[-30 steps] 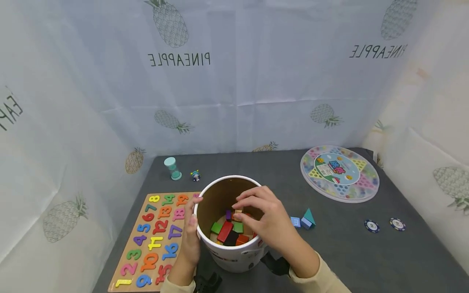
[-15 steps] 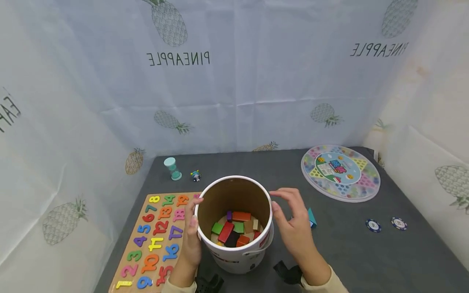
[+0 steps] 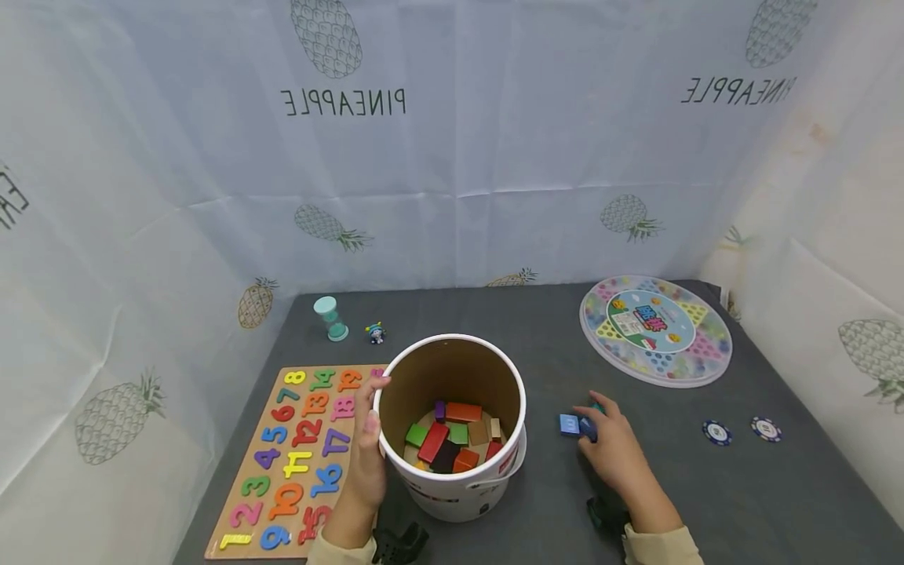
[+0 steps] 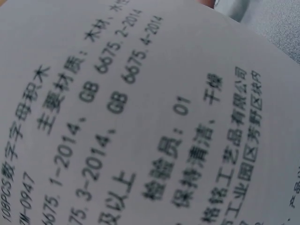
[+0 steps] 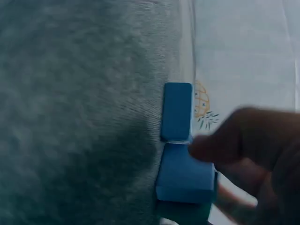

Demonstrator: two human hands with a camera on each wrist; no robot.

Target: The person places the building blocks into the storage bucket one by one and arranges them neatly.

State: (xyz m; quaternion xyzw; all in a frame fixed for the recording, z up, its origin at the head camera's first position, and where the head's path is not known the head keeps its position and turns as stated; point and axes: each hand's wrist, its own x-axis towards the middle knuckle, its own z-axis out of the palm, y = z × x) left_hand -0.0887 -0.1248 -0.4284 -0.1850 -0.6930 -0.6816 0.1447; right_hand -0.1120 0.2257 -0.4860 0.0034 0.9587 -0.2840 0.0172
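My left hand (image 3: 367, 463) grips the white bucket (image 3: 459, 494) on its left side, fingers at the rim. Small coloured wooden blocks (image 3: 438, 443) lie on the bucket's bottom. The left wrist view is filled by the bucket's printed wall (image 4: 150, 117). On the table right of the bucket, my right hand (image 3: 617, 447) pinches a blue block (image 5: 185, 173) between thumb and finger. A second blue block (image 3: 569, 424) lies just left of it. The teal triangular block (image 3: 598, 407) is mostly hidden by the fingers.
A number board (image 3: 282, 463) lies left of the bucket. Behind stand a sand timer (image 3: 330, 318) and a small figurine (image 3: 376, 333). A round Chinese checkers board (image 3: 655, 329) lies at back right, with two poker chips (image 3: 716, 432) nearer. Pineapple-print cloth (image 3: 452, 157) surrounds the table.
My right hand has come out of the bucket, where a pale block now lies, and moved right and down to the blue blocks. My left hand keeps its hold on the bucket.
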